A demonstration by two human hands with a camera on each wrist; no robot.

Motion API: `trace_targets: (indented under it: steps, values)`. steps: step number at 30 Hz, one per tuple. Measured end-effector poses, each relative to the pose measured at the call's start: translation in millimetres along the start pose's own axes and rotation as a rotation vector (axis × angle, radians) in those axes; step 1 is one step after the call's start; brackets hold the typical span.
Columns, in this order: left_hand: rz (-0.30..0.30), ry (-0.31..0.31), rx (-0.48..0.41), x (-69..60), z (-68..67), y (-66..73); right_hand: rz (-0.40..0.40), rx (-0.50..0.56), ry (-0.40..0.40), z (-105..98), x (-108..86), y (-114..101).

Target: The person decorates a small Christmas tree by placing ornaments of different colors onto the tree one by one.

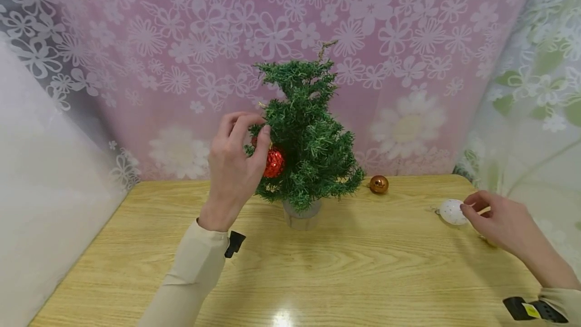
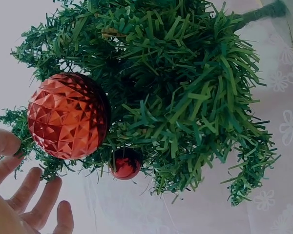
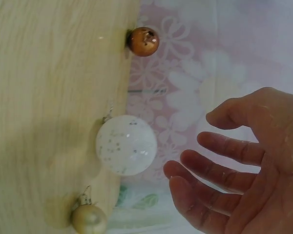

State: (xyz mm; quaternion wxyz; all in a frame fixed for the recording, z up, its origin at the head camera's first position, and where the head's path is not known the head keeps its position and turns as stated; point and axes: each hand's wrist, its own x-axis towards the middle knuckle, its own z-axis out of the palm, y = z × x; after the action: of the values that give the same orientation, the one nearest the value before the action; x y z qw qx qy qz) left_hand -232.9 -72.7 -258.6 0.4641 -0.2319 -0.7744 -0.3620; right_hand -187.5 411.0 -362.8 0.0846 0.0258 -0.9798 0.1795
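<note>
A pink floral curtain hangs behind the wood-grain table — bright glare on its near side.

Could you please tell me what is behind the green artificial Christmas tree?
Behind the tree is a pink backdrop printed with white flowers. The tree covers part of it and part of the light wood-grain tabletop; anything directly behind cannot be seen.

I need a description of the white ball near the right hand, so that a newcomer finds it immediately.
On the pale wood-grain table, find the green artificial Christmas tree. Go right, past the shiny copper-coloured ball, to the speckled round white ball near the right hand. Its white colour and larger size distinguish it from the copper-coloured ball and the small pale-gold ball.
</note>
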Motion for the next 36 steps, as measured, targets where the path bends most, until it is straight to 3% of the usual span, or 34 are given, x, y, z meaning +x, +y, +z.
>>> trace_targets:
  steps: [7, 16, 22, 36]
  values:
    - [-0.024, -0.006, 0.005, 0.2, -1.9, -0.9, -0.04, 0.004, 0.018, 11, 3.5, 12]
    - [-0.036, -0.004, 0.018, 1.5, -3.0, -3.0, -0.094, -0.144, -0.017, 26, 11.3, 17]
    - [-0.061, -0.008, 0.015, 2.1, -3.5, -5.6, -0.154, -0.185, -0.016, 33, 15.9, 18]
    - [-0.109, 0.025, -0.031, 6.8, -0.5, -22.6, -0.181, -0.163, -0.056, 37, 17.8, 19]
